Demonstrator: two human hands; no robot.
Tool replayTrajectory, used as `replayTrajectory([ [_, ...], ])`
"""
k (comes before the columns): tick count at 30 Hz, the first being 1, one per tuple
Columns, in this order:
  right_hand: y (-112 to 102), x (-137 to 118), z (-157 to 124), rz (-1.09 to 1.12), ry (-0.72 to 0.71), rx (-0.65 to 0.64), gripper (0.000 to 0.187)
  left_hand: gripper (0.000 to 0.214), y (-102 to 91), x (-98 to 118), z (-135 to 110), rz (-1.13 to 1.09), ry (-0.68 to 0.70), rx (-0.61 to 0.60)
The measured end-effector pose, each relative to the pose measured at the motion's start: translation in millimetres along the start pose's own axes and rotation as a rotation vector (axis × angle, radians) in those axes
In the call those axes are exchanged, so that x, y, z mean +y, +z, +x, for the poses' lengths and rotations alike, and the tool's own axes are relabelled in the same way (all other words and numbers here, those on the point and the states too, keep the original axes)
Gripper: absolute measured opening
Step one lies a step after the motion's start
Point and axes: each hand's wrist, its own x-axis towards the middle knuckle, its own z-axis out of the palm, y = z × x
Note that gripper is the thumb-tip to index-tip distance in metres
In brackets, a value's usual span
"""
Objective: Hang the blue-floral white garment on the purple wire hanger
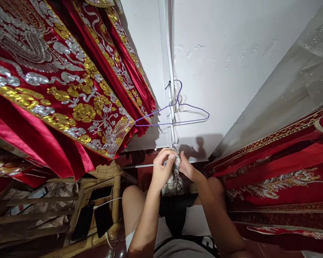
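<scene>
Pinching: the left hand (163, 165) bends its thumb and fingers together at the top of a pale patterned cloth (173, 186), nearly closed on it.
Right hand (187, 167): partly open, thumb raised and apart from the fingers, close against the other side of the cloth; whether its fingertips grip any of it cannot be told.
Patterned cloth: bunched, hanging below both hands between the person's knees, light with darker markings; its upper edge is hidden by the fingers.
Purple hanger (178, 103): above and beyond the hands, with no garment on it, its hook up, in front of pale strips (170, 46) that run down the white wall (218, 39) toward the hands.
Red drapery: on the left, a garment (56, 79) embroidered in gold and silver, one corner near the hanger's left end; on the right, another red cloth (280, 179) with beaded trim.
Bamboo worktop (116, 204): beside the person's left knee, bearing dark phones (103, 218) and a white cable (110, 200).
Shadow (197, 148): falls low on the wall, just beyond the right hand.
</scene>
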Motion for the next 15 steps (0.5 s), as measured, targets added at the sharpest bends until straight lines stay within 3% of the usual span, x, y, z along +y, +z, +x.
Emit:
replayTrajectory([
  [2, 5, -8, 2, 0.070, -0.006, -0.086, 0.089, 0.021, -5.3, -3, 3, 0.081, 0.017, -0.014],
  [5, 3, -27, 3, -0.061, -0.048, -0.155, 0.062, 0.041, -23.5, -13, 5, 0.125, -0.046, -0.088],
  [8, -8, -56, 2, -0.343, -0.112, -0.145, 0.030, 0.048, -45.7, -26, -3, 0.087, -0.273, -0.429],
  [11, -27, -87, 9, -0.569, -0.306, 0.109, 0.013, 0.049, -66.9, -37, -19, 0.223, -0.437, -0.636],
  [13, -43, -100, 24, -0.628, -0.419, 0.311, 0.023, 0.046, -80.9, -41, -29, 0.359, -0.453, -0.632],
  [15, -60, -103, 47, -0.632, -0.465, 0.427, 0.033, 0.043, -94.5, -39, -34, 0.478, -0.436, -0.601],
])
